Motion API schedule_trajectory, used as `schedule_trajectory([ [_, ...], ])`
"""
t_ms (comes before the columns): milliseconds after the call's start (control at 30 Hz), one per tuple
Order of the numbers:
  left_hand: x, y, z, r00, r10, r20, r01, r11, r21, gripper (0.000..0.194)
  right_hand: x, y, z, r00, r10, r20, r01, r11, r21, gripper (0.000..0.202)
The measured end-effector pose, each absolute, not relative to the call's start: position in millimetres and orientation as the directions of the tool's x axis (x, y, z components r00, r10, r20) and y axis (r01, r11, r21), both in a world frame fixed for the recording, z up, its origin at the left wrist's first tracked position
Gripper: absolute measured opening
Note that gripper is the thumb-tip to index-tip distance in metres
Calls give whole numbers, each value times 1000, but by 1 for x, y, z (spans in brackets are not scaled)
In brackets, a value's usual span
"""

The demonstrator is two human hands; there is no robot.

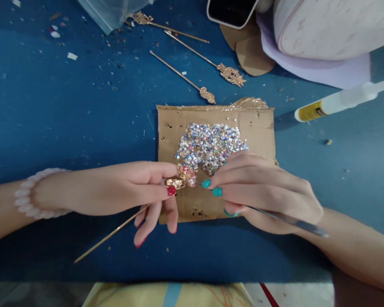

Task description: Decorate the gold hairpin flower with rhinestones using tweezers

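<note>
My left hand (121,187) pinches the decorated head of a gold hairpin (175,183) between thumb and forefinger. Pink stones cover part of that head, and the pin's long shaft slants down to the left below my palm. My right hand (269,189) is closed round slim metal tweezers (291,222), whose tip meets or nearly meets the pink stones. Under both hands lies a piece of cardboard (208,207). On it is spread a pile of small shiny rhinestones (211,143), mostly silver and blue, partly covered by my right fingers.
Beyond the cardboard lie more gold hairpins (231,75). A plastic bag (112,13), a white-framed dark object (232,10), brown round pieces (256,55) and a pale pouch (333,27) stand at the back. A glue bottle (333,104) lies right. Scraps dot the blue table (67,119).
</note>
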State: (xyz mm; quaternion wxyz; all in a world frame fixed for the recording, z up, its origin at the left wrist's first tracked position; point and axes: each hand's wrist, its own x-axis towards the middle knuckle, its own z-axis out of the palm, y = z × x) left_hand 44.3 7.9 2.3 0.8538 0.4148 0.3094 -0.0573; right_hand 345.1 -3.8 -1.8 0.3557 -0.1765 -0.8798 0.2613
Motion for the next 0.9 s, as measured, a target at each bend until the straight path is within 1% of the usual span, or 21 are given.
schedule_trajectory([
  [167, 46, 10, 5, 814, 136, -565, 355, 652, 670, 40, 345, -2, -2, -696, 491, 525, 133, 806, -577, 10],
  [333, 48, 12, 3, 840, 110, -532, 330, 674, 661, 47, 344, -1, -1, -699, 484, 526, 135, 813, -567, 9],
  [467, 49, 13, 3, 842, 104, -529, 330, 676, 658, 46, 343, -1, -1, -707, 475, 524, 136, 818, -558, 11],
  [600, 49, 12, 2, 845, 108, -524, 323, 677, 661, 42, 344, -1, -1, -710, 463, 530, 130, 827, -548, 8],
  [900, 47, 12, 2, 847, 115, -519, 310, 687, 657, 47, 344, -2, -1, -724, 479, 497, 154, 814, -560, 9],
])
